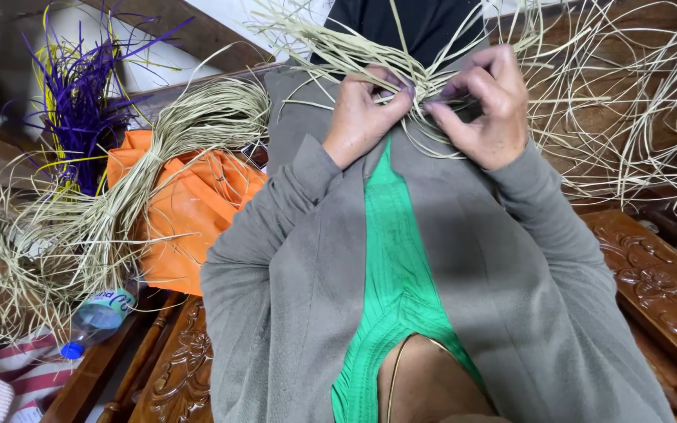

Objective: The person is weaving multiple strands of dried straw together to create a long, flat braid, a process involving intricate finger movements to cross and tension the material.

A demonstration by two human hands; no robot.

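Head view: left hand (362, 117) and right hand (483, 106) raised together over the lap, wrists bent inward, fingertips pinching pale straw strands (425, 78) between them. Loose straw bundle (119, 204) lies far left beside orange bag (190, 204).

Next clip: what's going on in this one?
A seated person in a grey jacket is working pale straw strands together with both hands. The left hand and right hand pinch the strands where they cross, with loose ends fanning out on both sides. At the person's left lie a big bundle of the same straw, an orange bag, purple strands and a plastic water bottle.
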